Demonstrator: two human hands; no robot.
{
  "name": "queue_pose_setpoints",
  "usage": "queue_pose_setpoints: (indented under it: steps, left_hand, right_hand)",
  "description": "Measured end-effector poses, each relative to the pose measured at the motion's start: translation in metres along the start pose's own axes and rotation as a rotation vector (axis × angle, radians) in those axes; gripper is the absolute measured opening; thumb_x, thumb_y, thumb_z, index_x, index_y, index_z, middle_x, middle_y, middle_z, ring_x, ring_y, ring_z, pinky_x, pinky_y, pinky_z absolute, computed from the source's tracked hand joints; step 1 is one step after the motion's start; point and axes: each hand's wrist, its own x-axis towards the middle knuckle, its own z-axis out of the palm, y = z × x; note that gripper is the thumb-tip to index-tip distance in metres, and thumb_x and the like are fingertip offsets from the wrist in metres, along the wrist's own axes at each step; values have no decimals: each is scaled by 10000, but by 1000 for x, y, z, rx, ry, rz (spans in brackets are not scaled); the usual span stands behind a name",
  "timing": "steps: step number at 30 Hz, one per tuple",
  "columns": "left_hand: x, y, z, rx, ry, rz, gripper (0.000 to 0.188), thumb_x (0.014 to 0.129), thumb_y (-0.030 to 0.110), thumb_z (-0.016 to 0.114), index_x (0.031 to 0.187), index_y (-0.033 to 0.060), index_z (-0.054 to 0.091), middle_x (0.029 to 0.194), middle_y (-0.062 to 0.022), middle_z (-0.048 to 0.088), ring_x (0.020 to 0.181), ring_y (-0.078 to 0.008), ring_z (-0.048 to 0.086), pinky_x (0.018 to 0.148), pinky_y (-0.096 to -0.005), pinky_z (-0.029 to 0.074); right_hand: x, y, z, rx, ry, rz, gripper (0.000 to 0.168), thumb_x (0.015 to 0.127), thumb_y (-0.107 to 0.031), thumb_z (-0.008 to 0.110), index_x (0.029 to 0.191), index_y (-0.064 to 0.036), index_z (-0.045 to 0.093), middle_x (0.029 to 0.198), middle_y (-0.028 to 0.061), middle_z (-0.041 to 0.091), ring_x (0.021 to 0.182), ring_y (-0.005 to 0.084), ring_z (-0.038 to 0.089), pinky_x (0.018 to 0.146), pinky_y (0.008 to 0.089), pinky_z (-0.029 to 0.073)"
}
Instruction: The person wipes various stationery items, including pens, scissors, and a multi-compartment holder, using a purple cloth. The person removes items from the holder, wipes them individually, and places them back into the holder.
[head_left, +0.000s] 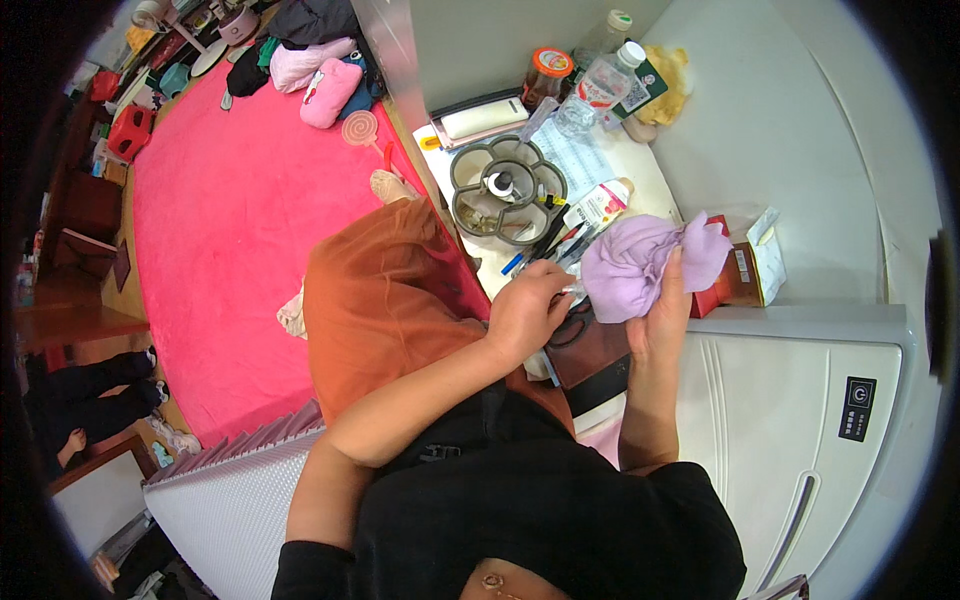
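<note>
My right hand (661, 307) is closed around a gathered lilac cloth (631, 262), its loose end fanning out above my thumb. Beside it, over the tabletop clutter, my left hand (530, 306) has its fingers bent together. Small shiny clear material shows at those fingertips; whether they grip it is not plain. Just below lie dark-handled scissors (571, 330), partly covered. Several pens (551, 234) and a white tube (600, 204) with pink print lie beyond my left hand. A flower-shaped divided tray (459, 180) holding small items stands behind them.
At the table's back are a clear plastic bottle (596, 88), an orange-lidded jar (545, 79) and a white case (485, 118). A box (742, 274) stands right, by a white appliance (780, 420). A pink-covered bed (225, 247) lies left. Another person's legs (97, 397) show far left.
</note>
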Motion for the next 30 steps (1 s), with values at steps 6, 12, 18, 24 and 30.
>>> queue_pose_setpoints:
  steps: [6,12,18,24,30]
  left_hand:
    - [-2,11,-12,-55,-31,20,255,844,33,716,1100,33,709,1100,-133,669,871,-323,676,758,-389,539]
    - [11,6,-62,47,377,214,216,742,-94,567,915,17,632,957,-164,612,916,-361,615,811,-406,514]
    - [62,40,-117,290,608,340,193,770,14,707,951,19,641,988,-143,604,929,-332,559,805,-434,463]
    - [102,49,-131,673,91,159,237,764,234,801,851,18,756,1003,-139,652,1033,-341,584,853,-461,498]
    - [108,43,-127,692,39,163,143,782,138,788,866,34,739,963,-136,652,926,-354,628,814,-452,514]
  right_hand:
    - [3,8,-8,-15,-17,2,551,1049,-281,595,1494,-19,403,1409,136,561,1291,263,569,1096,445,470]
    - [5,11,-7,1,-40,7,579,1044,-286,599,1507,-13,384,1413,136,555,1289,264,570,1102,448,465]
    - [0,17,-8,-20,-36,57,600,1050,-299,584,1515,7,359,1431,150,540,1301,278,563,1109,458,460]
    - [-6,13,2,40,-61,74,540,1044,-213,593,1488,13,388,1365,127,565,1255,235,579,1079,409,471]
    - [-7,15,-5,-14,-55,65,591,1043,-280,598,1511,2,375,1436,139,540,1303,261,558,1108,440,456]
